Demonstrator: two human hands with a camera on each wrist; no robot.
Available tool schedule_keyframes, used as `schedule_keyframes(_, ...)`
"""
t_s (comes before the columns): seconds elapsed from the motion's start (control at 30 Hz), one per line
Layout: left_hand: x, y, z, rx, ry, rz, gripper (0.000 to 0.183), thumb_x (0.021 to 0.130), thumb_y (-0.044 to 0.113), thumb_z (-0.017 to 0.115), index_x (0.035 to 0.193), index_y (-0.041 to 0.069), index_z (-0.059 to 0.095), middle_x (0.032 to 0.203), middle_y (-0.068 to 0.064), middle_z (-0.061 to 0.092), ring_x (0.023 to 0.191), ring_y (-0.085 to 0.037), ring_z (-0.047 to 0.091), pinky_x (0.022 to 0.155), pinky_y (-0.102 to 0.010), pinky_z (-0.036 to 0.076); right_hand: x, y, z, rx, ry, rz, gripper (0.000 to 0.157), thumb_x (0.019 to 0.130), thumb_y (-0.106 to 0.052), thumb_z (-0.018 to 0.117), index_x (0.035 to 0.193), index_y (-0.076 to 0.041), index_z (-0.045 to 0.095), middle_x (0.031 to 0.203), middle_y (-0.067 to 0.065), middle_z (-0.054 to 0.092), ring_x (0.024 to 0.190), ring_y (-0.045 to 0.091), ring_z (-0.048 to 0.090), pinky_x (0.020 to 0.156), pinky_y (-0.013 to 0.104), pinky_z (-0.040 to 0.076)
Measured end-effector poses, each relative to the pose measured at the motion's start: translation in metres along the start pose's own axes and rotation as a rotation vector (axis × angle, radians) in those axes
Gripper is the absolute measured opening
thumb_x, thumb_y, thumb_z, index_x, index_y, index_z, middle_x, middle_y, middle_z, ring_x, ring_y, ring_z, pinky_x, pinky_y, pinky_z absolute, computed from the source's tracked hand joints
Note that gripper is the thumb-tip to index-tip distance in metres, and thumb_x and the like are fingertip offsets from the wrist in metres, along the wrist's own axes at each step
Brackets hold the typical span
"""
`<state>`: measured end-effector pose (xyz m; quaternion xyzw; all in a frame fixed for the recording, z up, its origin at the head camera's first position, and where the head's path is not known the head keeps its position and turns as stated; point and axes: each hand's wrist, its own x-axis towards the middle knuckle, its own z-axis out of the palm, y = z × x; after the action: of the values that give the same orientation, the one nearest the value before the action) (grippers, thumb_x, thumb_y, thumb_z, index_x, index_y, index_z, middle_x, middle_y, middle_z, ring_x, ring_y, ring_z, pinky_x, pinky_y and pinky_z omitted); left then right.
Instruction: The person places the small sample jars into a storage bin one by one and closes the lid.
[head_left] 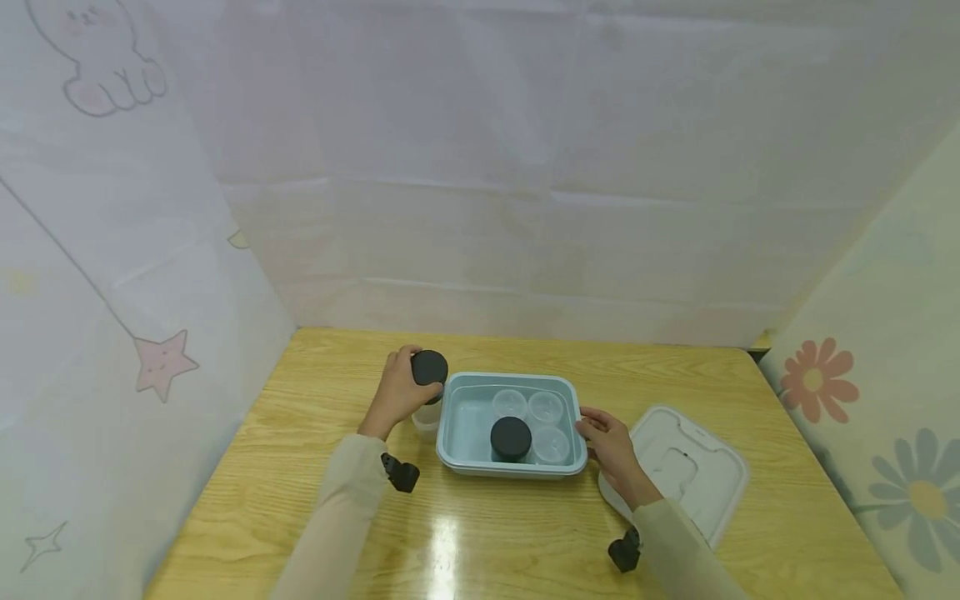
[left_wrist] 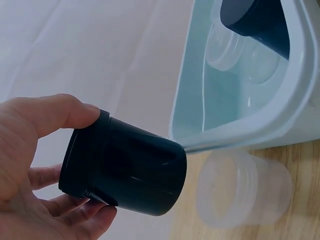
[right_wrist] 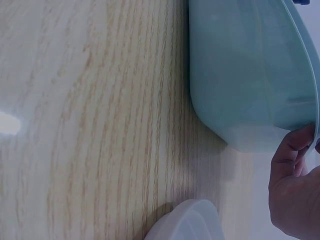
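My left hand (head_left: 400, 390) grips a black jar (left_wrist: 142, 167) by its lid end, thumb on one side and fingers on the other. The jar is off the table, just left of a light blue plastic bin (head_left: 465, 457). My right hand (head_left: 609, 446) pinches the bin's right rim, as the right wrist view also shows. Inside the bin are another black jar (head_left: 511, 439) and several clear jars (head_left: 550, 446), grouped in its right part. Below my left hand a clear jar (left_wrist: 245, 190) stands on the table beside the bin's left wall.
A white lid (head_left: 701, 475) lies flat on the wooden table (head_left: 315, 500), right of the bin and partly under my right forearm. Fabric walls with printed flowers and a star enclose the table's back and sides.
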<state>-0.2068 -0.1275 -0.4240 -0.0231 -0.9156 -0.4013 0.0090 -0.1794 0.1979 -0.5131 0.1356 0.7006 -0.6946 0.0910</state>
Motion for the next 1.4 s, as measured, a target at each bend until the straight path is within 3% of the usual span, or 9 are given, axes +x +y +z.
schedule_keyframes(0.2,0.003,0.01,0.004,-0.017,0.001,0.002,0.068,0.075,0.024,0.069,0.131,0.005,0.035,0.123,-0.021,0.037,0.109,-0.036,0.046,0.086,-0.049,0.042,0.001,0.0,-0.001,-0.001,-0.002,0.002,0.04,0.089,-0.007,0.051,0.127,0.0,0.043,0.089,-0.003,0.05,0.074,0.005,0.053,0.059,0.023,0.049)
schedule_keyframes(0.8,0.006,0.024,0.035,-0.061,-0.052,0.056,0.065,0.077,0.026,0.069,0.13,0.007,0.037,0.124,-0.02,0.038,0.107,-0.035,0.048,0.084,-0.046,0.044,0.001,0.002,0.001,-0.002,0.007,-0.002,0.039,0.089,-0.01,0.052,0.127,-0.001,0.044,0.09,-0.002,0.051,0.076,0.007,0.054,0.06,0.023,0.049)
schedule_keyframes(1.0,0.009,0.021,0.044,-0.049,-0.074,0.06,0.066,0.077,0.026,0.069,0.131,0.006,0.037,0.123,-0.019,0.039,0.106,-0.033,0.049,0.084,-0.045,0.045,0.001,0.0,0.002,-0.004,0.003,0.004,0.039,0.089,-0.009,0.051,0.127,-0.001,0.044,0.092,0.0,0.052,0.077,0.008,0.054,0.061,0.024,0.05)
schedule_keyframes(1.4,0.011,0.007,0.056,-0.046,-0.11,-0.001,0.067,0.076,0.026,0.07,0.131,0.006,0.036,0.124,-0.019,0.038,0.107,-0.033,0.049,0.085,-0.044,0.045,0.001,0.0,0.001,0.003,0.005,0.013,0.04,0.089,-0.009,0.052,0.127,-0.002,0.043,0.093,-0.001,0.051,0.078,0.008,0.053,0.062,0.024,0.049)
